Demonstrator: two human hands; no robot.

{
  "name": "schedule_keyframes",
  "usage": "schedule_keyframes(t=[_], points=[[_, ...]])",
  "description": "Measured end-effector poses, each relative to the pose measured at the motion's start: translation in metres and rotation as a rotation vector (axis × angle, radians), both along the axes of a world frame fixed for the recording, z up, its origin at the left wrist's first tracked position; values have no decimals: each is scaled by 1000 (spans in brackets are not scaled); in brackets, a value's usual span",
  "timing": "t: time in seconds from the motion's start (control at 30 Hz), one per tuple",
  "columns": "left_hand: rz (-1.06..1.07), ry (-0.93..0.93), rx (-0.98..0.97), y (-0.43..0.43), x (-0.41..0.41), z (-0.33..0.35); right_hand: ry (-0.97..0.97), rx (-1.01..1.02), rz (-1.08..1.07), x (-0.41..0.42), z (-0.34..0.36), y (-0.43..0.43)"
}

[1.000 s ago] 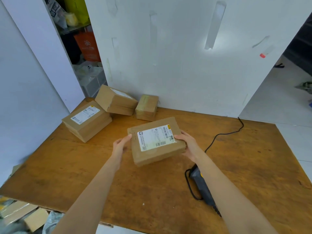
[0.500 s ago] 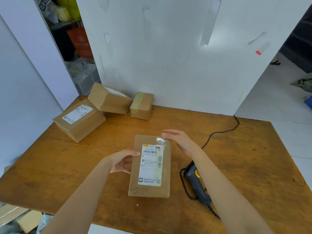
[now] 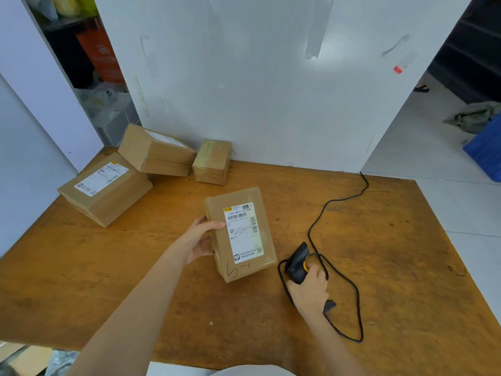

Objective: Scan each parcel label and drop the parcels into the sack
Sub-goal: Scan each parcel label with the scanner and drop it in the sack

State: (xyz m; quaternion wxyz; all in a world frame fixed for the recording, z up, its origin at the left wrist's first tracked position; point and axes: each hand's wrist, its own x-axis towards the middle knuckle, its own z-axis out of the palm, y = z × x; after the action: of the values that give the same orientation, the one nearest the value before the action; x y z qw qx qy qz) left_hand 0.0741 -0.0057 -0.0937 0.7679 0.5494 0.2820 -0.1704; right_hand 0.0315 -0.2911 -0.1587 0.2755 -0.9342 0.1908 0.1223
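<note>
Four brown cardboard parcels: the left hand [image 3: 201,240] clasps one white-labelled parcel [image 3: 240,233]; three others [image 3: 108,191] sit behind. The right hand [image 3: 309,290] grips one black handheld scanner [image 3: 297,263].

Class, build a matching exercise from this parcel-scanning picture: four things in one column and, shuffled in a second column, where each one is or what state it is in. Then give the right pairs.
Things
1. labelled parcel
2. barcode scanner
3. small taped box
4. black cable

Places or states
A. against the white wall at the back of the table
B. gripped by the right hand
C. trails across the table to the wall's right edge
D. label up, steadied by the left hand

Pairs: 1-D, 2-B, 3-A, 4-C
</note>
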Motion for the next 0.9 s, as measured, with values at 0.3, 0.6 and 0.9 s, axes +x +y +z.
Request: schedule_keyframes(t=[0.3, 0.6, 0.9], points=[[-35, -39, -11, -14, 11, -6, -136, 66, 73, 4, 4, -2], [-59, -67, -24, -20, 21, -4, -180, 939, 348, -12, 111, -3], [-32, -92, -59, -29, 19, -8, -82, 1007, 393, -38, 126, 26]])
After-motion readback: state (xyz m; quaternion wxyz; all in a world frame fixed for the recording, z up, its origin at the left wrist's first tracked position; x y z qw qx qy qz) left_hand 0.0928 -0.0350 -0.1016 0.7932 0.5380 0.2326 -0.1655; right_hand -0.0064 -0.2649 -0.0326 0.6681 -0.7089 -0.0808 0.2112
